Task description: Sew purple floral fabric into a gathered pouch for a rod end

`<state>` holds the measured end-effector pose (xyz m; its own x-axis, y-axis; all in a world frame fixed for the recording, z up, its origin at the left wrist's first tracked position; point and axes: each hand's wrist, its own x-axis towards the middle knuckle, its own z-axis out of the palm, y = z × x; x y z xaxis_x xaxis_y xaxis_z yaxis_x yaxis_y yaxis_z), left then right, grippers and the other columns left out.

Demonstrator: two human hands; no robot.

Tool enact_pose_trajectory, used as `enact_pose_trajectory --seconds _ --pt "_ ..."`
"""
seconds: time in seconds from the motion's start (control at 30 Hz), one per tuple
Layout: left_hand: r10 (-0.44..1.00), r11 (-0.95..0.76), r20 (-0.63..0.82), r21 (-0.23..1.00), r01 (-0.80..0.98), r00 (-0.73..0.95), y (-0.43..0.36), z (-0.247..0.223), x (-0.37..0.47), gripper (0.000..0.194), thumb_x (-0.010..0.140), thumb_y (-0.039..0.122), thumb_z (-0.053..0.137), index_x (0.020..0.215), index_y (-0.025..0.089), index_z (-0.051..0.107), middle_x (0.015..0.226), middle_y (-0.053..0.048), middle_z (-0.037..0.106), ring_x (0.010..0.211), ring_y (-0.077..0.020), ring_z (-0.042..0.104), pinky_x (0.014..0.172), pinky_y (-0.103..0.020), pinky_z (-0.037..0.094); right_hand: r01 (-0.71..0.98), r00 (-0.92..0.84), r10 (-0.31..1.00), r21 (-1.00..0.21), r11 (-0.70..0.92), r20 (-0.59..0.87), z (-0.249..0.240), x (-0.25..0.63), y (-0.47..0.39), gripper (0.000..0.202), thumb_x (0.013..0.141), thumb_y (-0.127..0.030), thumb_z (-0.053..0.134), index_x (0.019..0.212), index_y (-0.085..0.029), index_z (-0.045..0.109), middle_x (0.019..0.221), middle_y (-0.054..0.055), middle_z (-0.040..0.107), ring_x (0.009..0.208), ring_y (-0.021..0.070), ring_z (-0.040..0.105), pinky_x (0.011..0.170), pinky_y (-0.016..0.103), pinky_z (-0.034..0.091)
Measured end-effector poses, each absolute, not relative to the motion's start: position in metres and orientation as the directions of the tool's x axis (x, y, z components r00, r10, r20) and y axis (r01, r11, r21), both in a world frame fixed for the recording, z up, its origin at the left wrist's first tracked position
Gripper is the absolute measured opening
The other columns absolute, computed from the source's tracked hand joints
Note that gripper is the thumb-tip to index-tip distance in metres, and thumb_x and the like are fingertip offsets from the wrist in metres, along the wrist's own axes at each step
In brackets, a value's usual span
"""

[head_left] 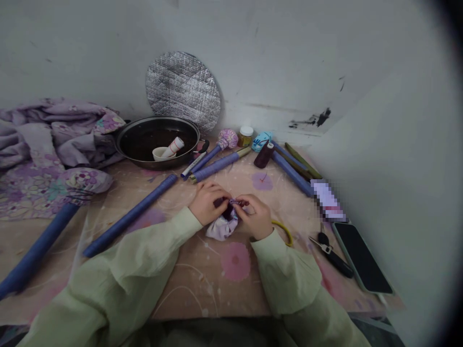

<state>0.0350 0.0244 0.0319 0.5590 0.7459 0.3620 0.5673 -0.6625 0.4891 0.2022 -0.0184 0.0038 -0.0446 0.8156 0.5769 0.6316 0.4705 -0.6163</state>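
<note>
In the middle of the table, both my hands pinch the gathered edge of a small light-purple patterned cloth piece, whose body hangs down just above or on the tabletop. My left hand has its fingertips closed on the cloth's left edge. From the other side, my right hand pinches the same edge between thumb and fingers. Something dark shows in the fold between them; I cannot make out what it is. Beside my right wrist lies a yellow loop, partly hidden by the sleeve.
Behind are a black pan holding a white cup, a silver round mat, a lidded jar and a dark thread spool. Blue-wrapped sticks lie left. Purple floral fabric, keys and a phone flank the sides.
</note>
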Motion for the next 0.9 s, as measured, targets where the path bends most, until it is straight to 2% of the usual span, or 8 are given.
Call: enact_pose_trajectory --seconds 0.2,0.33,0.43,0.57,0.73,0.9 --pt "0.722 -0.681 0.342 0.509 0.527 0.602 0.026 0.029 0.035 0.015 0.074 0.023 0.059 0.087 0.019 0.066 0.089 -0.003 0.068 0.092 -0.0213 0.053 0.081 -0.037 0.034 0.598 0.03 0.844 -0.686 0.414 0.536 0.0 0.204 -0.018 0.01 0.076 -0.027 0.061 0.084 -0.022 0.062 0.078 0.003 0.067 0.067 0.0156 0.061 0.067 0.03 0.051" --pt "0.696 -0.701 0.354 0.524 0.484 0.625 0.029 0.025 0.034 0.013 0.078 0.028 0.059 0.086 0.019 0.065 0.087 -0.003 0.068 0.091 -0.0204 0.052 0.081 -0.036 0.034 0.512 0.054 0.887 -0.776 0.37 0.458 0.0 0.207 -0.017 0.012 0.075 -0.03 0.063 0.082 -0.021 0.062 0.078 0.003 0.068 0.067 0.0152 0.061 0.067 0.029 0.051" --pt "0.725 -0.678 0.352 0.518 0.522 0.592 0.029 0.025 0.033 0.012 0.08 0.027 0.058 0.085 0.02 0.065 0.085 -0.002 0.068 0.089 -0.02 0.052 0.081 -0.036 0.033 0.447 0.028 0.907 -0.817 0.366 0.421 0.002 0.208 -0.017 0.015 0.077 -0.03 0.06 0.088 -0.02 0.061 0.082 0.004 0.066 0.072 0.0152 0.061 0.069 0.03 0.051" --pt "0.8 -0.595 0.314 0.518 0.615 0.511 0.028 0.028 0.033 0.011 0.076 0.026 0.06 0.082 0.02 0.066 0.083 -0.003 0.068 0.088 -0.0216 0.053 0.08 -0.038 0.031 0.476 -0.072 0.889 -0.767 0.43 0.453 0.009 0.21 -0.019 0.024 0.074 -0.028 0.062 0.096 -0.021 0.059 0.091 0.006 0.06 0.076 0.0156 0.057 0.07 0.031 0.049" --pt "0.834 -0.551 0.329 0.536 0.639 0.444 0.031 0.028 0.033 0.01 0.075 0.025 0.059 0.081 0.019 0.065 0.085 -0.003 0.068 0.088 -0.0216 0.053 0.08 -0.038 0.033 0.545 -0.134 0.881 -0.709 0.448 0.454 0.014 0.21 -0.023 0.025 0.068 -0.029 0.067 0.09 -0.022 0.057 0.083 0.004 0.058 0.076 0.0174 0.055 0.07 0.033 0.048" --pt "0.837 -0.546 0.314 0.53 0.649 0.448 0.032 0.024 0.032 0.011 0.075 0.025 0.06 0.083 0.02 0.065 0.089 -0.003 0.068 0.092 -0.0231 0.053 0.082 -0.04 0.031 0.582 -0.141 0.89 -0.691 0.429 0.433 0.007 0.207 -0.023 0.006 0.078 -0.021 0.056 0.082 -0.021 0.059 0.077 0.004 0.059 0.072 0.0169 0.056 0.068 0.031 0.047"
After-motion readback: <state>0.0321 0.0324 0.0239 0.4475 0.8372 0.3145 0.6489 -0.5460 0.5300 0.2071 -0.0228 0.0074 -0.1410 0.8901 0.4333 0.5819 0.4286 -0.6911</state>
